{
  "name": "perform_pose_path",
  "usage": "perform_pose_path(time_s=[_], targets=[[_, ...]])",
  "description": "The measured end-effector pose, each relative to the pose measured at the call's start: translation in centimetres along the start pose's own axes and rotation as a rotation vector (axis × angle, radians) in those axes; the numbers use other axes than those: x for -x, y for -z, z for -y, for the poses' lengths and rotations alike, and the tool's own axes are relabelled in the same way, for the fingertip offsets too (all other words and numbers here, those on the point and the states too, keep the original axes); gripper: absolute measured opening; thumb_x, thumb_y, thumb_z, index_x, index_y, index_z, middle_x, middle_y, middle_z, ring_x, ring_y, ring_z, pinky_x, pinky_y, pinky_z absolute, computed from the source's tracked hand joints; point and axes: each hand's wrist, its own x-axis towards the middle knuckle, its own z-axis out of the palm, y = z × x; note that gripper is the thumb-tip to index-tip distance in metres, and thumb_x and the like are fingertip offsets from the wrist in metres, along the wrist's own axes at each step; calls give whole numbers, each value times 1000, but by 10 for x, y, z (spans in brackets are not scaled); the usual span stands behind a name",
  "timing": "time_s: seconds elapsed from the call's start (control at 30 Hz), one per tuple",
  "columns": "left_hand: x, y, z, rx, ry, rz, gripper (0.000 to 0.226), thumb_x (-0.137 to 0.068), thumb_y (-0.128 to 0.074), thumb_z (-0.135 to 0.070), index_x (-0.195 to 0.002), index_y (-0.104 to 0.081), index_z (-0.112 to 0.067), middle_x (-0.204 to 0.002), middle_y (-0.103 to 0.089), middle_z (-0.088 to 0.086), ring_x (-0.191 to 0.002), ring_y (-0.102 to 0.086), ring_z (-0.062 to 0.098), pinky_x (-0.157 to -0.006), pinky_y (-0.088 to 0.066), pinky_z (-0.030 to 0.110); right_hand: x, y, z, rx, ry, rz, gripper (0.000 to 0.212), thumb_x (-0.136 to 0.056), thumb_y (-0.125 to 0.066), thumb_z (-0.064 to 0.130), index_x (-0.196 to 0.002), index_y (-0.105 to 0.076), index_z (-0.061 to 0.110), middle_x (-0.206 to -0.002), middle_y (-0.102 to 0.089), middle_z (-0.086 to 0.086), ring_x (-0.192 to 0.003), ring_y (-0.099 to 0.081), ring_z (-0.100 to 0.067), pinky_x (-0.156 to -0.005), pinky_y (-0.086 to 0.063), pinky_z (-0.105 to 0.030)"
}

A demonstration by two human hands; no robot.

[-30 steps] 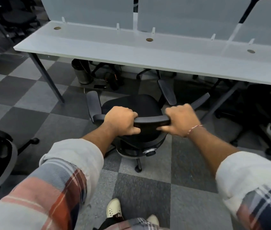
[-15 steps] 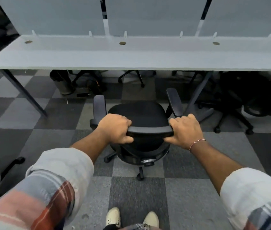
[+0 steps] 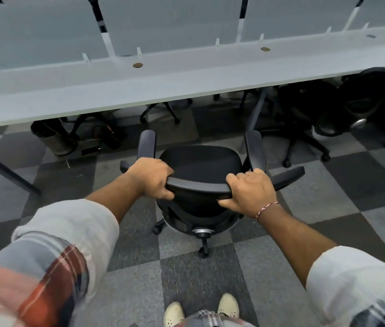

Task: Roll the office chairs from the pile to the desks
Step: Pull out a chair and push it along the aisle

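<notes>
A black office chair (image 3: 201, 166) stands on the carpet in front of me, its seat facing the long white desk (image 3: 120, 90). My left hand (image 3: 152, 178) grips the left end of the chair's backrest top. At the right end of that top edge my right hand (image 3: 249, 191) grips it too, fingers curled over and thumb underneath. The armrests reach toward the desk's front edge. The chair's wheeled base shows below the seat.
Grey divider panels (image 3: 163, 24) rise behind the desk. Under the desk sit a bin (image 3: 53, 138), cables and a slanted desk leg (image 3: 256, 109). Another black chair (image 3: 323, 114) is tucked in at the right. A dark desk leg (image 3: 5, 171) slants at left. Checked carpet tiles cover the floor.
The chair has rolled closer to the desk and my view has swung, so the desk now tilts up to the right. Both hands keep the same grip on the backrest.
</notes>
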Motion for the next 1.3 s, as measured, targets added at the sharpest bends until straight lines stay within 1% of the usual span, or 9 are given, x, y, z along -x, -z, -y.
perform_pose_path(time_s=[0.07, 0.13, 0.23, 0.37, 0.53, 0.63, 0.73, 0.97, 1.3], targets=[[-4, -1, -6, 13, -59, -17, 34, -74, -60, -62, -79, -55, -29, -84, -61, -10, -80, -60, 13, -62, -47, 30, 2, 1, 11, 29, -20, 7, 58, -59, -76, 66, -67, -48, 16, -51, -54, -3, -45, -54, -25, -55, -35, -33], [-10, -4, -19, 36, -125, -84, 32, -75, -58, -62, -80, -52, -31, -83, -58, -10, -77, -60, 15, -62, -48, 31, 2, 3, 17, 52, -54, 10, 57, -59, -76, 66, -67, -49, 16, -52, -55, -3, -45, -54, -25, -56, -33, -33], [-19, -3, -25, 3, -188, -175, 32, -74, -57, -60, -79, -47, -31, -77, -53, -10, -71, -58, 15, -55, -38, 31, 2, 6, 17, 60, -106, -8, 55, -60, -75, 64, -66, -48, 16, -51, -54, -4, -45, -54, -25, -56, -29, -32], [-26, -2, -18, -35, -231, -221, 36, -75, -57, -61, -78, -43, -29, -74, -48, -10, -71, -59, 17, -55, -33, 31, 2, 8, 17, 68, -137, 30, 56, -63, -72, 66, -68, -48, 16, -52, -54, -2, -46, -54, -26, -55, -39, -34], [-46, 9, -4, -54, -241, -236, 39, -73, -57, -64, -78, -43, -28, -76, -52, -10, -75, -61, 19, -57, -35, 31, -18, 23, 8, 17, -200, 192, 65, -72, -44, 88, -75, -45, 23, -65, -58, 4, -62, -58, -21, -61, -41, -35], [-59, 12, -1, -73, -243, -219, 41, -73, -56, -67, -78, -43, -28, -79, -59, -9, -74, -61, 19, -57, -37, 31, -29, 31, 0, -57, -267, 260, 66, -70, -44, 91, -79, -44, 25, -74, -55, 8, -70, -58, -18, -59, -42, -33], [-69, 12, -2, -98, -240, -232, 43, -74, -54, -68, -79, -45, -26, -79, -61, -7, -73, -61, 20, -56, -36, 31, -31, 30, -6, -53, -277, 254, 63, -71, -46, 88, -81, -43, 26, -79, -54, 8, -76, -58, -17, -58, -39, -32], [-93, 19, -14, -123, -255, -227, 44, -77, -52, -68, -75, -42, -26, -73, -57, -7, -66, -55, 18, -54, -36, 31, -25, 10, -31, 14, -228, 100, 61, -71, -46, 85, -71, -40, 25, -59, -54, 6, -54, -57, -18, -47, -31, -27], [-168, 36, -61, -99, -249, -251, 44, -77, -55, -67, -77, -44, -24, -72, -58, -6, -65, -58, 19, -54, -39, 30, -15, -20, -115, 33, -246, 35, 60, -69, -53, 81, -67, -42, 23, -53, -53, 4, -47, -55, -20, -47, -28, -26]])
